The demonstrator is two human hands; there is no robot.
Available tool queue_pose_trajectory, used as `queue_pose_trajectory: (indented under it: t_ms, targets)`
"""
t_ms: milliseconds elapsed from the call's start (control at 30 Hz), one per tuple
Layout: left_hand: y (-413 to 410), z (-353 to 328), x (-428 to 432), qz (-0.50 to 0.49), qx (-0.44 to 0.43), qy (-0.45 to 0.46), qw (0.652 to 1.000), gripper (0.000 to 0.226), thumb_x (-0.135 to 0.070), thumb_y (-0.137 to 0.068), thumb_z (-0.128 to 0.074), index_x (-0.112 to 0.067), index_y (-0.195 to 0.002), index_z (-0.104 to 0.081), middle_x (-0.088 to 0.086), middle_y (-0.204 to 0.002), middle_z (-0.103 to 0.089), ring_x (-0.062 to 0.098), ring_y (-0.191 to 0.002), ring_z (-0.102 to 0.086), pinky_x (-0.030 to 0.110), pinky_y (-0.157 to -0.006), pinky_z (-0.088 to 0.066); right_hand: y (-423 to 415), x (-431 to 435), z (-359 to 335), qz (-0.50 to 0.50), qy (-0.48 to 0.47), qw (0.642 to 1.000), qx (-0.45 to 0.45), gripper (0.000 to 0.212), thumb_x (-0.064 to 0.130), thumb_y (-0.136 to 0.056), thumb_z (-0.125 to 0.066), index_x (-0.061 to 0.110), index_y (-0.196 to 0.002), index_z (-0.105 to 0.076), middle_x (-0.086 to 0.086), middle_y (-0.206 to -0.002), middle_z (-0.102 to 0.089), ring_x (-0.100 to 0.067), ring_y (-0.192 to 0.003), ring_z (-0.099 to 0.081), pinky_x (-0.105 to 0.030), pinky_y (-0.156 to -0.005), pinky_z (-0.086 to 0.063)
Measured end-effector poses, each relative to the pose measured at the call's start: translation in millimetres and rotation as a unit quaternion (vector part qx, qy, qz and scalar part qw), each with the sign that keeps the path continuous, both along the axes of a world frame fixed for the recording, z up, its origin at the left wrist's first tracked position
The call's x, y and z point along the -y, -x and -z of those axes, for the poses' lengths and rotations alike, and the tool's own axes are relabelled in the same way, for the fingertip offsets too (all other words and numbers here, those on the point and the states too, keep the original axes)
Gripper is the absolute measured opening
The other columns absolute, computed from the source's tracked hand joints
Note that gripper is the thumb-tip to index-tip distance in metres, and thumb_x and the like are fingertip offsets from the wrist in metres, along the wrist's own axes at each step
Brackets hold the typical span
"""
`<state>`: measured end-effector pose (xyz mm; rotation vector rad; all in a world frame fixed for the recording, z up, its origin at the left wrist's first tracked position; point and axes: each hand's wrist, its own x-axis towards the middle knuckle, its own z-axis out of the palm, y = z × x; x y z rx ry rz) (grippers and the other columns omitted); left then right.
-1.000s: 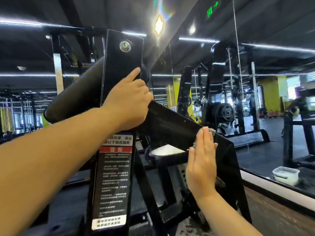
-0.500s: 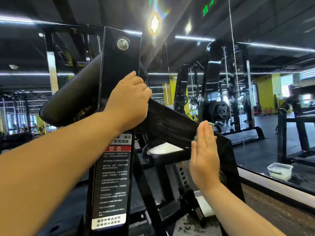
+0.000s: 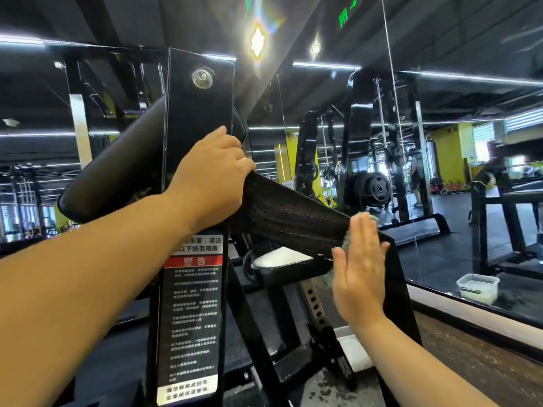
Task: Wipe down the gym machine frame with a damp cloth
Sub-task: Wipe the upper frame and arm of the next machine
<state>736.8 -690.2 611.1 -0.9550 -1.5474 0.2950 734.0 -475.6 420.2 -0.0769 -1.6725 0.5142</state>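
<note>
The black gym machine frame slopes down from centre to right, with wet streaks on its side. My left hand grips the top of that sloping beam where it meets the upright black plate. My right hand lies flat, fingers straight, and presses a grey-green cloth against the beam's lower end. Only the cloth's edges show around my palm and fingertips.
A warning label with red band runs down the upright plate. A black roller pad juts out to the left. A wall mirror stands at the right, with a clear plastic tub on the floor at its base.
My right hand with the cloth has slid slightly down and to the right along the beam, leaving more wet streaks. The left hand keeps its grip.
</note>
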Motion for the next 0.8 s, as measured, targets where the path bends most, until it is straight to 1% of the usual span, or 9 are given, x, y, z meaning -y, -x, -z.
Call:
queue_pose_trajectory:
  t_ms: [100, 167, 233, 333, 467, 567, 700, 767, 800]
  targets:
    - [0, -3, 2, 0.024, -0.01, 0.016, 1.0, 0.044, -0.013, -0.079, -0.032, -0.005, -0.09, -0.074, 0.01, -0.08, -0.071, 0.031, -0.086, -0.064, 0.048, -0.101, -0.039, 1, 29, -21, 0.007, 0.102, 0.995, 0.009, 0.067, 0.051, -0.094, -0.014, 0.015, -0.148, 0.0, -0.007, -0.161, -0.001, -0.018, -0.148, 0.007, -0.047, -0.119, 0.0]
    - [2, -7, 5, 0.031, -0.009, 0.038, 0.999, 0.048, -0.016, -0.078, -0.028, -0.006, -0.09, -0.073, 0.008, -0.079, -0.07, 0.03, -0.084, -0.063, 0.044, -0.093, -0.044, 5, 73, -55, 0.02, 0.032, 0.998, -0.044, 0.066, 0.045, -0.098, -0.021, 0.004, -0.149, -0.011, -0.017, -0.158, -0.014, -0.029, -0.147, -0.006, -0.047, -0.117, -0.009]
    - [5, -10, 8, 0.037, -0.011, 0.053, 0.998, 0.047, -0.017, -0.077, -0.03, -0.006, -0.093, -0.072, 0.009, -0.083, -0.071, 0.031, -0.088, -0.063, 0.039, -0.091, -0.043, 12, 114, -83, 0.005, -0.052, 0.995, -0.083, 0.063, 0.035, -0.097, -0.031, 0.0, -0.147, -0.019, -0.019, -0.155, -0.024, -0.03, -0.146, -0.014, -0.046, -0.116, -0.009]
    - [7, -8, 10, 0.036, -0.012, 0.04, 0.998, 0.047, -0.019, -0.082, -0.03, -0.003, -0.102, -0.069, 0.012, -0.098, -0.071, 0.031, -0.104, -0.062, 0.036, -0.106, -0.031, 12, 127, -93, -0.02, -0.11, 0.99, -0.086, 0.06, 0.033, -0.098, -0.03, 0.005, -0.149, -0.013, -0.013, -0.157, -0.019, -0.02, -0.147, -0.007, -0.041, -0.119, -0.004]
    - [3, -3, 8, 0.032, 0.008, 0.013, 0.999, 0.051, -0.021, -0.081, -0.028, -0.002, -0.107, -0.067, 0.015, -0.099, -0.069, 0.033, -0.105, -0.061, 0.042, -0.105, -0.03, 11, 70, -51, -0.008, -0.223, 0.972, -0.071, 0.052, 0.032, -0.103, -0.025, 0.012, -0.15, -0.013, -0.004, -0.158, -0.014, -0.02, -0.148, -0.009, -0.044, -0.121, -0.004]
    - [-3, 4, 3, 0.012, 0.012, 0.008, 1.0, 0.051, -0.022, -0.08, -0.027, -0.003, -0.102, -0.068, 0.015, -0.094, -0.069, 0.035, -0.101, -0.061, 0.047, -0.105, -0.033, 9, 14, -3, 0.027, -0.147, 0.988, -0.038, 0.059, 0.028, -0.098, -0.033, 0.009, -0.15, -0.013, -0.006, -0.158, -0.015, -0.018, -0.148, -0.006, -0.042, -0.12, -0.002]
    - [-6, 30, -15, -0.045, 0.006, 0.019, 0.999, 0.058, -0.03, -0.078, -0.029, -0.004, -0.116, -0.063, 0.015, -0.112, -0.065, 0.036, -0.11, -0.057, 0.048, -0.109, -0.026, -5, -2, 14, -0.025, 0.099, 0.995, 0.02, 0.062, 0.042, -0.096, -0.02, 0.018, -0.148, 0.004, 0.001, -0.159, 0.005, -0.005, -0.146, 0.012, -0.032, -0.119, 0.012]
    - [-4, 42, -30, -0.051, 0.022, 0.028, 0.998, 0.061, -0.031, -0.078, -0.029, -0.003, -0.121, -0.061, 0.015, -0.115, -0.064, 0.035, -0.109, -0.057, 0.049, -0.106, -0.032, -4, 31, -3, -0.055, 0.114, 0.992, 0.004, 0.062, 0.043, -0.097, -0.017, 0.018, -0.147, 0.008, 0.0, -0.158, 0.011, -0.011, -0.147, 0.014, -0.031, -0.118, 0.013]
    - [-3, 45, -38, -0.051, 0.034, 0.027, 0.998, 0.061, -0.031, -0.078, -0.028, -0.003, -0.121, -0.061, 0.015, -0.112, -0.065, 0.034, -0.106, -0.058, 0.048, -0.105, -0.034, -4, 50, -10, -0.052, 0.07, 0.996, -0.011, 0.062, 0.042, -0.099, -0.017, 0.015, -0.15, 0.005, -0.003, -0.159, 0.008, -0.014, -0.147, 0.011, -0.033, -0.119, 0.011]
